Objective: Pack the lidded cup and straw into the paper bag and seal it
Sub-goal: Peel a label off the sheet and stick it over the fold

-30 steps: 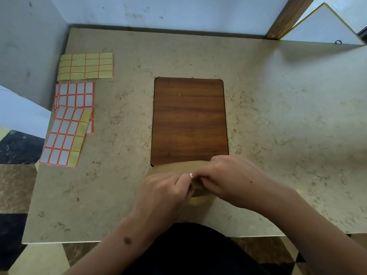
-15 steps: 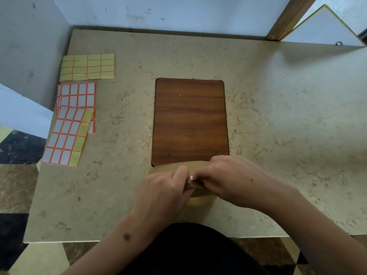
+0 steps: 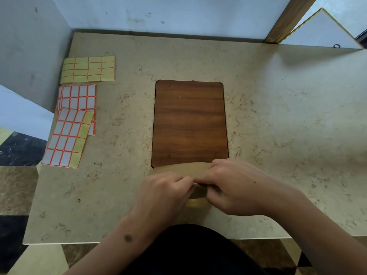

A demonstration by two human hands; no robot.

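Note:
A brown paper bag (image 3: 178,168) stands at the near edge of the wooden board, its folded top showing between my hands. My left hand (image 3: 162,192) and my right hand (image 3: 234,185) meet over the fold, fingers curled and pinching it. A small white sticker (image 3: 195,183) peeks out where the fingertips touch. Most of the bag is hidden by my hands. The cup and straw are not visible.
A dark wooden board (image 3: 189,122) lies in the middle of the beige marble table (image 3: 288,116). Sheets of label stickers sit at the left: a yellow sheet (image 3: 88,69) and white-and-orange sheets (image 3: 71,126). Walls border the table at back and left.
My fingertips have drawn closer together over the fold, and less of the white sticker shows. The bag stays in place.

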